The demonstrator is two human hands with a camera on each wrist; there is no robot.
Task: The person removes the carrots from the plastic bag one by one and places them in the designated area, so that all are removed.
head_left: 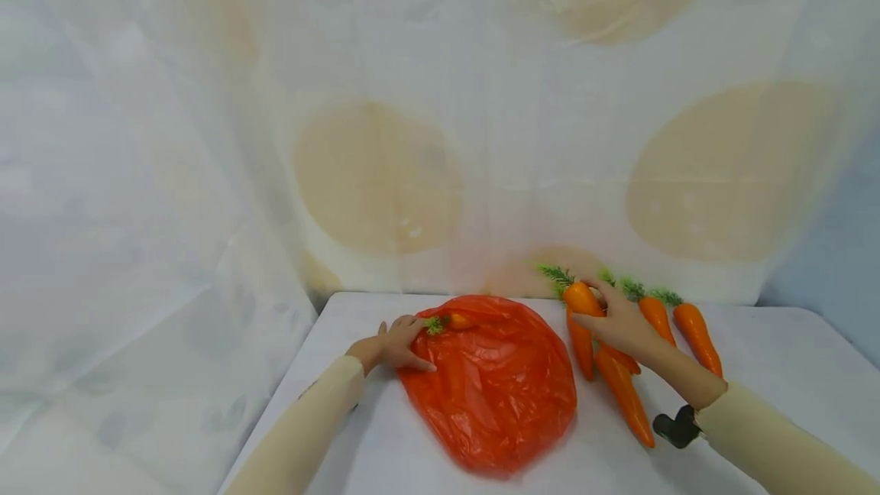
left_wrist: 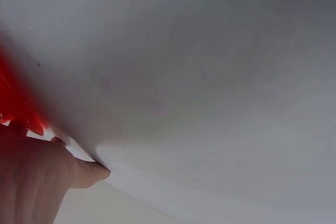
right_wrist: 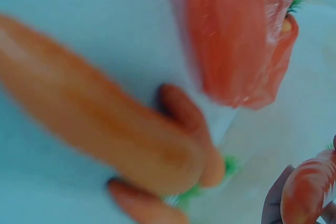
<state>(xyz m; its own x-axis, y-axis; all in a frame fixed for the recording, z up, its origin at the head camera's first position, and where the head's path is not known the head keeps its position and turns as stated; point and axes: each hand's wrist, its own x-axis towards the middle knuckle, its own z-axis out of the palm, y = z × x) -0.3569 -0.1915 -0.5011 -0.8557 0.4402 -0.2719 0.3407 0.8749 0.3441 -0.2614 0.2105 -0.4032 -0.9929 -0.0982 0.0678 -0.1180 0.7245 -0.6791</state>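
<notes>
A crumpled red plastic bag (head_left: 495,396) lies on the white table. One carrot (head_left: 459,321) with green leaves shows at the bag's upper left edge. My left hand (head_left: 399,342) rests against that left edge, thumb and fingers spread apart; in the left wrist view, part of the hand (left_wrist: 37,177) touches the red plastic. To the right of the bag, my right hand (head_left: 622,323) grips a carrot (head_left: 583,298) near its leafy top. The right wrist view shows this held carrot (right_wrist: 307,192) at the lower right. Beneath the right hand, another carrot (head_left: 626,396) points toward me.
Two more carrots, one (head_left: 656,317) behind the right wrist and one (head_left: 697,338) farther right, lie on the table (head_left: 770,373). An orange carrot (head_left: 580,342) is left of the right hand. A spotted pale curtain (head_left: 481,136) hangs behind the table.
</notes>
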